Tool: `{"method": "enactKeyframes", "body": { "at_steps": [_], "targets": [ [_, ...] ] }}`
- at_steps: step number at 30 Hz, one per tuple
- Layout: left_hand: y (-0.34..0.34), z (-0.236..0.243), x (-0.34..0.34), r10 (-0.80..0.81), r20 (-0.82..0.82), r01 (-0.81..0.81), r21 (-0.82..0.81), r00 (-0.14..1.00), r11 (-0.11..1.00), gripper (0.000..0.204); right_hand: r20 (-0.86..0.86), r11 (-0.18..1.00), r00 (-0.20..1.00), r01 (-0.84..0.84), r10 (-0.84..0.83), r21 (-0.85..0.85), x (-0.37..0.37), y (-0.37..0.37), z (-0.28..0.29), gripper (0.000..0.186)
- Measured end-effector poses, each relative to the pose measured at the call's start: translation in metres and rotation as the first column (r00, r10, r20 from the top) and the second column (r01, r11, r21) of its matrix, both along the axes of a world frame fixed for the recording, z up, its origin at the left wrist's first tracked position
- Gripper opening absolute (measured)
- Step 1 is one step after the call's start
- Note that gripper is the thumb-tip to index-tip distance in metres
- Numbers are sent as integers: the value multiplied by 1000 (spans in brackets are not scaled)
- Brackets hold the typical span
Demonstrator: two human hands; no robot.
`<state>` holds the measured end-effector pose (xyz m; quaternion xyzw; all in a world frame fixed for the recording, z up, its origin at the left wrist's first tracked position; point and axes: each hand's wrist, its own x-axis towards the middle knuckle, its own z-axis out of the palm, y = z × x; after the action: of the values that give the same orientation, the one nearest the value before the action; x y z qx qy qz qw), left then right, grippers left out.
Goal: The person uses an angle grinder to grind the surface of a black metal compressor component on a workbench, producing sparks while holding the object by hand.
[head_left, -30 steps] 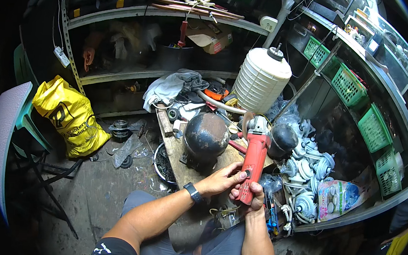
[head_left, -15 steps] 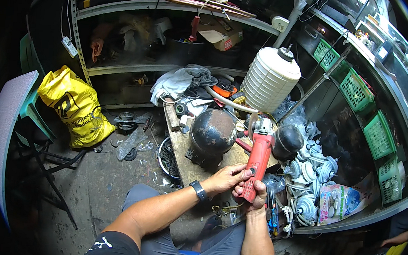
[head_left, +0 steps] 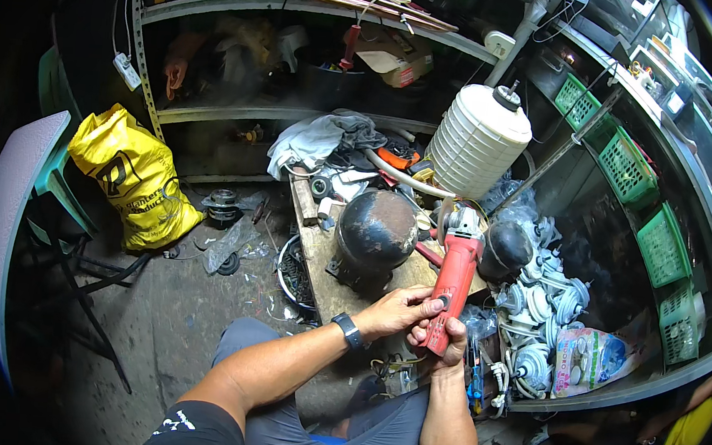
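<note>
A red angle grinder [head_left: 456,281] with a disc at its silver head is held upward and slightly tilted. My left hand [head_left: 406,312] grips its side, thumb near the switch. My right hand [head_left: 445,343] is wrapped round the lower end of its body. Just left of the grinder head, a black, rusty domed metal cylinder [head_left: 374,232] stands on a worn wooden board [head_left: 329,294]. A smaller black dome [head_left: 506,249] is to the right, partly behind the grinder.
A white ribbed tank [head_left: 475,140] and cloths [head_left: 316,140] sit behind. Several pale motor parts [head_left: 537,308] are piled right, below green baskets [head_left: 664,243]. Left are a yellow sack [head_left: 137,188] and folded chair [head_left: 21,221]. A person in yellow [head_left: 690,437] is at lower right.
The view has shifted slightly, so surroundings appear farther right and a little higher. Both hands still hold the grinder. The person at lower right has moved.
</note>
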<state>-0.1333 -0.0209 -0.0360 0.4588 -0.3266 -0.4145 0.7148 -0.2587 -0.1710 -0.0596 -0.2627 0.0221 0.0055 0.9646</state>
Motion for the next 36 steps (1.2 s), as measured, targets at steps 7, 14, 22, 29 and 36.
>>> {"method": "enactKeyframes", "body": {
  "at_steps": [7, 14, 22, 29, 36],
  "targets": [
    [0, 1, 0, 77, 151, -80, 13, 986, 997, 67, 82, 998, 995, -55, 52, 29, 2, 1, 2, 58],
    [1, 7, 3, 60, 277, -89, 96, 959, 991, 68, 195, 959, 972, -177, 134, 220, 8, 12, 2, 63],
    [6, 9, 5, -71, -235, 66, -27, 969, 997, 70, 266, 873, 943, -296, 201, 388, 14, 27, -6, 51],
    [-3, 0, 11, -32, -234, 37, 18, 972, 999, 65, 197, 911, 965, -235, 175, 339, 12, 30, -10, 70],
    [4, 9, 22, 109, 11, -109, 140, 994, 984, 67, -106, 997, 992, 73, -72, 5, 19, 29, -7, 73]
  ]
}}
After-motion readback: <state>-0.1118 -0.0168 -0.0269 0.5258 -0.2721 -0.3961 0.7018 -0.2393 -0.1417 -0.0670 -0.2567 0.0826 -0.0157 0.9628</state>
